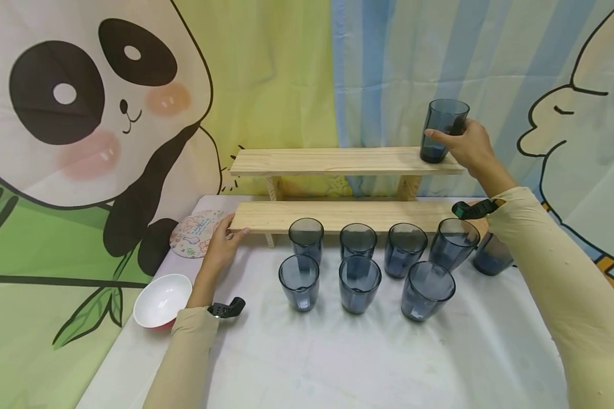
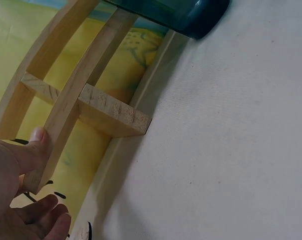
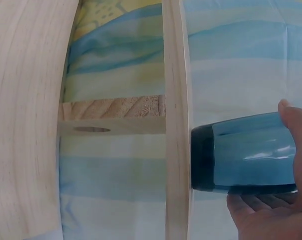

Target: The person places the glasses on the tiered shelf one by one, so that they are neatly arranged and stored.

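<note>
My right hand grips a dark blue-tinted glass by its side, upright at the right end of the upper wooden shelf board. In the right wrist view the base of that glass meets the board's edge, thumb on one side and fingers on the other. At the left end of the lower board, my left hand pinches the wood, thumb on the front edge. Several matching glasses stand on the table before the shelf, among them a front-row glass and a back-row glass.
A white bowl with a red outside sits at the table's left edge. Behind it lies a round patterned mat. One glass at the far right is partly covered by my right sleeve. Cartoon-printed curtains hang behind the shelf.
</note>
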### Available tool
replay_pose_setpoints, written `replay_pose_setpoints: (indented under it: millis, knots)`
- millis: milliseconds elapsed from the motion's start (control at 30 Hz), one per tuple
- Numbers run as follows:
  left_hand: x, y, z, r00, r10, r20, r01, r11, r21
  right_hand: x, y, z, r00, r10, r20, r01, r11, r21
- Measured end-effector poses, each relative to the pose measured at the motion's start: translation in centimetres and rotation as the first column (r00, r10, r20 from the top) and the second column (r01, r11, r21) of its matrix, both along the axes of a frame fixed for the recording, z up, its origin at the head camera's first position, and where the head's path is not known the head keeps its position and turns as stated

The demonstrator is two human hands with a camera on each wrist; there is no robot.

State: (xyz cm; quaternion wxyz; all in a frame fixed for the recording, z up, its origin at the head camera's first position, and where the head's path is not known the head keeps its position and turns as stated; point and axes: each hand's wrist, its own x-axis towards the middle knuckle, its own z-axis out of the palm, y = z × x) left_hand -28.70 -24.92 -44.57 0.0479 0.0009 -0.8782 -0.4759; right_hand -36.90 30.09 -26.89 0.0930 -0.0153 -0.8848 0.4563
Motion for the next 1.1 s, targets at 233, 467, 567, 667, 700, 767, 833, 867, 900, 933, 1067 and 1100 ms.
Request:
replay_pose_setpoints:
  millis: [233,467,567,667,700,767,833,867,900,933,1067,1100]
  knots:
    - [-0.1,0.0,-0.1,1.000,-0.006,-0.007,0.006,1.000,0.003,1.3,0.4,0.5,0.998,0.060,0.006,-0.060,0.998,-0.014]
    - [-0.2,-0.1,0.0,1.000,-0.009,0.010,0.009,1.000,0.001,4.4,1.5,1.2,0.995,0.063,0.079,-0.068,0.996,0.057]
    - [-0.1,-0.2,0.1,1.000,-0.009,0.018,0.009,1.000,0.003,6.4,1.9,1.4,0.993,0.073,0.091,-0.080,0.994,0.075]
    - [0.0,-0.3,0.2,1.000,-0.008,0.023,0.008,1.000,0.000,8.7,2.2,1.4,0.991,0.093,0.098,-0.100,0.993,0.066]
    - [0.0,-0.3,0.2,1.000,-0.008,0.025,0.008,1.000,0.001,9.5,2.3,1.3,0.989,0.104,0.105,-0.110,0.992,0.056]
    - [0.0,-0.3,0.2,1.000,-0.009,0.024,0.009,1.000,0.008,11.4,2.4,0.9,0.986,0.124,0.112,-0.130,0.990,0.055]
    - [0.0,-0.3,0.2,1.000,-0.010,0.021,0.010,1.000,0.015,13.4,2.4,0.2,0.983,0.150,0.103,-0.157,0.986,0.060]
    - [0.0,-0.2,0.2,1.000,-0.009,0.021,0.009,1.000,0.016,14.4,2.3,-0.3,0.983,0.158,0.098,-0.165,0.984,0.068]
    - [0.0,-0.2,0.1,1.000,-0.006,0.023,0.006,1.000,0.019,15.4,2.2,-0.8,0.983,0.161,0.090,-0.169,0.982,0.082]
    - [0.1,-0.1,0.1,1.000,-0.004,0.024,0.003,1.000,0.020,16.4,2.1,-1.5,0.981,0.176,0.076,-0.182,0.979,0.087]
    - [0.0,0.0,0.1,1.000,0.000,0.030,0.000,1.000,0.014,20.3,1.4,-5.0,0.974,0.227,0.019,-0.227,0.971,0.077]
    - [0.0,0.1,0.1,1.000,-0.002,0.031,0.002,1.000,0.014,21.1,1.2,-6.0,0.970,0.242,0.007,-0.242,0.968,0.072]
